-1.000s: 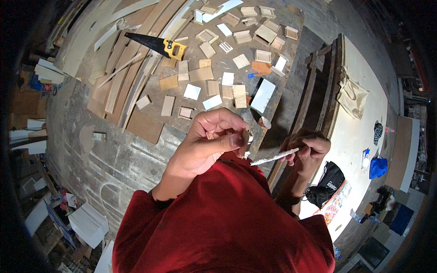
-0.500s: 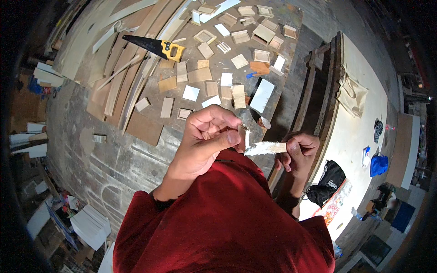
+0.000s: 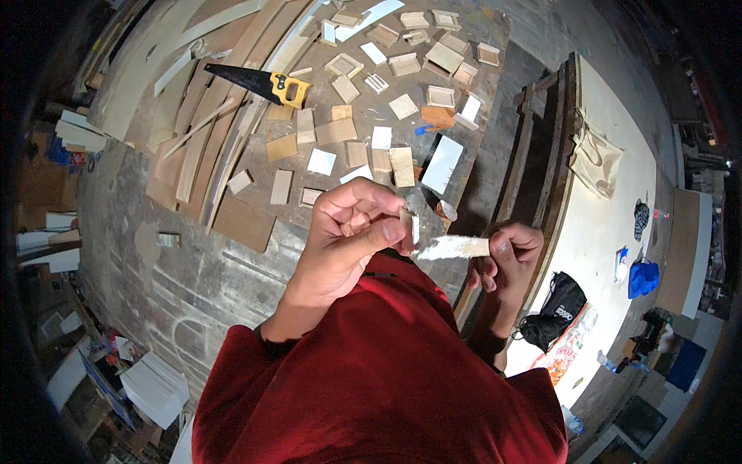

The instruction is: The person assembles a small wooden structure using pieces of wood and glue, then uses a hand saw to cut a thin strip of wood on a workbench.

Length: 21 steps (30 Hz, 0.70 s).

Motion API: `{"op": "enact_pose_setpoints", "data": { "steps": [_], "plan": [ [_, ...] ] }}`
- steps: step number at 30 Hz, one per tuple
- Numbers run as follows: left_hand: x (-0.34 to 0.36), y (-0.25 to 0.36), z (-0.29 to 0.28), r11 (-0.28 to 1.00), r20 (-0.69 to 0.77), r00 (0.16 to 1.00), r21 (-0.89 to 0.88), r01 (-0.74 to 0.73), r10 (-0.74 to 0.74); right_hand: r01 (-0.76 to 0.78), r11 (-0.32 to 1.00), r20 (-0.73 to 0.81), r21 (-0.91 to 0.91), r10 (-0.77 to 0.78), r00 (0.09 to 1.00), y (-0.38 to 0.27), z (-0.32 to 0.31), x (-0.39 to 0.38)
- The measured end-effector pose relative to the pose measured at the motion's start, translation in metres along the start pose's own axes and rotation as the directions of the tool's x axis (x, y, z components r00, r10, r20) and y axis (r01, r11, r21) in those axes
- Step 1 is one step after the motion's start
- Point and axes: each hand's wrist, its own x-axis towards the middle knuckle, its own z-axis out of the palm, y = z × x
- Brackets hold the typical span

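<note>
My left hand (image 3: 340,240) pinches a small wooden piece (image 3: 407,222) between thumb and fingertips, its white-coated edge facing right. My right hand (image 3: 510,259) grips the bare end of a flat wooden strip (image 3: 454,247). The strip is smeared with something white and ragged along most of its length, and looks slightly blurred. Its white end lies close by the lower edge of the small piece; whether they touch I cannot tell. Both hands are in front of my red shirt.
Ahead lie several small wooden boxes (image 3: 444,59), loose wood blocks and a white panel (image 3: 443,164) on a board. A yellow-handled handsaw (image 3: 286,90) rests on long planks at the left. To the right, a pale table (image 3: 610,224) bears a black drawstring bag (image 3: 558,305) and a beige bag (image 3: 599,161).
The strip's white end has shifted slightly left and tilted beside the small piece, whose white edge shows more clearly. Both hands keep their holds, almost in place.
</note>
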Motion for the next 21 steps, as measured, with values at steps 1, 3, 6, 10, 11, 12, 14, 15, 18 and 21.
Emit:
{"op": "enact_pose_setpoints", "data": {
  "steps": [1, 3, 6, 10, 11, 12, 14, 15, 18, 21],
  "plan": [
    [-0.001, 0.0, 0.0, 1.0, -0.002, 1.0, -0.007, 0.007, -0.007, 0.002, 1.0, -0.01, 0.005, -0.002, 1.0, -0.002, 0.002, 0.002],
    [-0.001, 0.0, 0.0, 1.0, -0.002, 1.0, -0.013, 0.014, -0.014, 0.008, 1.0, -0.021, 0.01, -0.007, 1.0, -0.003, 0.004, 0.006],
    [-0.001, 0.001, 0.0, 0.999, -0.018, 0.999, -0.031, 0.043, -0.044, 0.016, 0.999, 0.024, -0.04, -0.015, 1.0, -0.003, 0.003, 0.009],
    [0.0, 0.0, 0.002, 0.995, -0.016, 0.996, -0.044, 0.086, -0.087, 0.074, 0.996, -0.001, -0.045, -0.075, 0.997, -0.003, 0.0, 0.009],
    [-0.001, 0.0, 0.003, 0.993, 0.007, 0.995, -0.058, 0.099, -0.099, 0.098, 0.993, -0.009, -0.068, -0.099, 0.995, -0.004, 0.001, 0.012],
    [-0.001, 0.0, 0.003, 0.993, 0.005, 0.995, -0.057, 0.1, -0.099, 0.112, 0.993, -0.003, -0.029, -0.112, 0.994, -0.002, 0.001, 0.017],
    [-0.003, -0.002, 0.002, 0.989, 0.005, 0.992, -0.072, 0.13, -0.13, 0.117, 0.993, -0.017, -0.017, -0.117, 0.993, -0.003, 0.002, 0.024],
    [-0.003, -0.003, 0.001, 0.989, 0.006, 0.992, -0.072, 0.129, -0.129, 0.124, 0.992, -0.012, -0.022, -0.125, 0.992, -0.005, 0.002, 0.026],
    [-0.003, -0.006, -0.001, 0.983, 0.014, 0.987, -0.091, 0.16, -0.16, 0.152, 0.988, -0.033, 0.019, -0.151, 0.988, -0.007, -0.001, 0.023],
    [-0.004, -0.005, -0.001, 0.984, 0.016, 0.987, -0.083, 0.16, -0.159, 0.124, 0.992, -0.024, -0.013, -0.124, 0.992, -0.004, 0.004, 0.023]
  ]
}}
